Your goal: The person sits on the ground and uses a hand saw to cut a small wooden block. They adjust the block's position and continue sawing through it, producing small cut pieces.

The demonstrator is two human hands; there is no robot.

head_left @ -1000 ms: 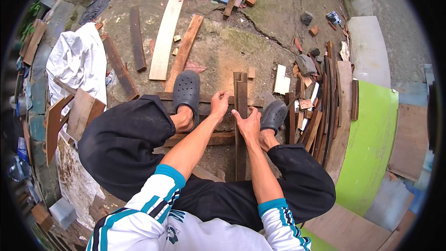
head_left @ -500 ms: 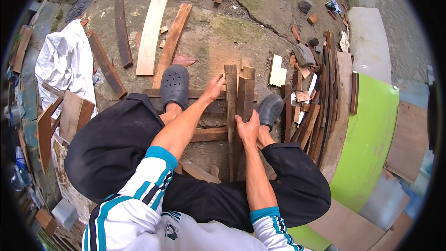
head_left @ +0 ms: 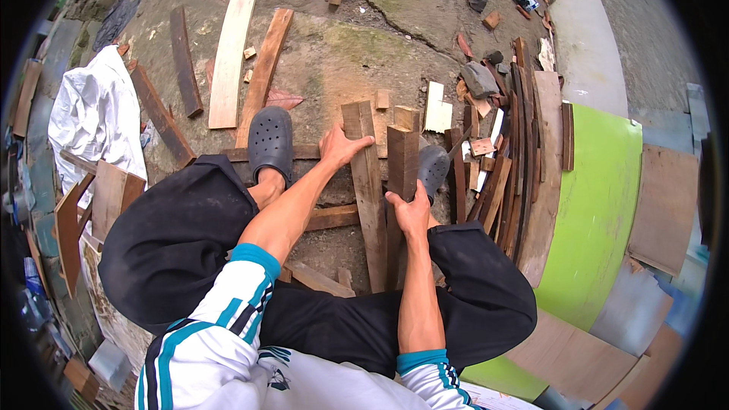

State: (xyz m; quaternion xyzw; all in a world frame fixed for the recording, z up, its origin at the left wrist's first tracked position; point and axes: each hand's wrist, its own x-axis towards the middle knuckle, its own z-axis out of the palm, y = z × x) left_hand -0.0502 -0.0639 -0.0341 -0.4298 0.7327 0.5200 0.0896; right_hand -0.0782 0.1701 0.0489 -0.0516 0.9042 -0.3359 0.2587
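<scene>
My left hand (head_left: 339, 147) grips the left edge of a brown wooden plank (head_left: 364, 190), its thumb lying across the broad face. The plank stands tilted, top leaning left and lower end near my lap. Beside it, my right hand (head_left: 411, 214) is closed round a thicker wooden batten (head_left: 401, 163), held upright with its cut end upward. Another piece of wood (head_left: 406, 117) shows just behind that batten's top; whether my right hand holds it too, I cannot tell. A narrow gap parts the plank from the batten. My right fingers are partly hidden behind the wood.
Wooden strips (head_left: 524, 152) lie heaped at the right, next to a green panel (head_left: 588, 250). Pale (head_left: 234, 53) and brown (head_left: 266, 68) boards lie ahead. A white sack (head_left: 95, 118) is at the left. Crosswise wood (head_left: 332, 217) lies between my clog-shod feet.
The plank has swung left, away from the batten, and turned its broad face toward me. My left hand has closed on it. My right hand stays on the batten. The whole view has shifted slightly.
</scene>
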